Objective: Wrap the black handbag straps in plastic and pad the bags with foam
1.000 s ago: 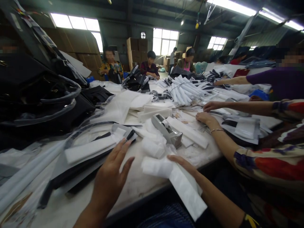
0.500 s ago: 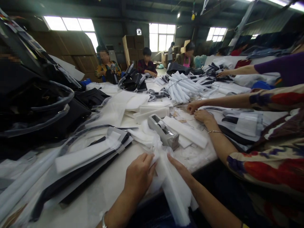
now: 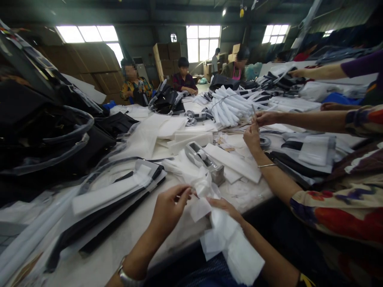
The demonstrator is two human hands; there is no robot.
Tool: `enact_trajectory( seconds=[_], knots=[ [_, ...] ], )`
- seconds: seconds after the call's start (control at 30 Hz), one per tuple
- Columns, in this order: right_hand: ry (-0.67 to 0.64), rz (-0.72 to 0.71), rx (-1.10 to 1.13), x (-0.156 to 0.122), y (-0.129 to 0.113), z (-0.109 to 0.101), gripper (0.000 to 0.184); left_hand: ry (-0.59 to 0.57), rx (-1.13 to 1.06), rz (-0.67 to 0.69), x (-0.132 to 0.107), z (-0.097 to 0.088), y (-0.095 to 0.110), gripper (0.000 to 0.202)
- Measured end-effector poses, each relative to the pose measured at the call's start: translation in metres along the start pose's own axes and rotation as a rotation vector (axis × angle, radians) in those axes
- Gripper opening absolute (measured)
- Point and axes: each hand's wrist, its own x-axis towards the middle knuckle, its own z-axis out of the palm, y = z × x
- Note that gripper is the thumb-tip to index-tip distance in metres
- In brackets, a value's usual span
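Left hand [image 3: 169, 209] curled, thumb-tip close to the fingertips, at the near edge of a small white flap [image 3: 200, 208]; cannot tell whether it pinches the flap or only touches it. Right hand [image 3: 226, 207] just across from it, gripping gathered white sheeting [image 3: 236, 243]; the fingers' undersides are hidden. The sheeting drops from the right hand toward the body, past the edge of the worktable [image 3: 119, 243], its loose end above the lap; more crumpled white material [image 3: 201, 181] lies just beyond both hands. Step in hand, as I judge it: sorting out thin layers, right hand anchoring, left hand working at an edge. The next move seems to call for a sure pinch by the left fingertips on one layer, with the right hand keeping the rest from sliding off. Tape dispenser [image 3: 209, 163] beyond the hands, between them and the stacked sheets [image 3: 145, 133]; a white pad strip [image 3: 235, 163] lies beside the dispenser, beyond the right hand. Left of the left hand, well apart, a bundle [image 3: 107, 195] of white padding and dark straps. A co-worker's hands [image 3: 253, 137], farther out beyond the right hand, meet over a small item too blurred to name.
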Motion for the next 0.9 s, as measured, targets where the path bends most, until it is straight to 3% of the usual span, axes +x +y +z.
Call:
enact_trajectory(
  seconds=[0.13,0.33,0.47,0.7,0.9],
  knots=[
    [-0.129,0.213,0.216,-0.001,0.002,0.0,0.019,0.026,0.061,-0.024,0.043,0.005,-0.011,0.03],
    [-0.063,0.167,0.319,0.004,0.021,0.003,0.025,-0.056,0.061,-0.063,0.073,0.026,-0.012,0.023],
    [-0.053,0.15,0.319,0.007,0.027,0.001,0.019,-0.065,-0.055,-0.149,0.083,0.029,-0.026,0.036],
    [-0.065,0.179,0.345,0.006,0.019,0.006,0.027,0.142,-0.246,-0.342,0.117,0.024,-0.055,0.028],
    [-0.104,0.175,0.369,0.001,0.022,0.006,0.019,0.409,-0.417,-0.414,0.153,0.002,-0.066,0.029]
  ],
)
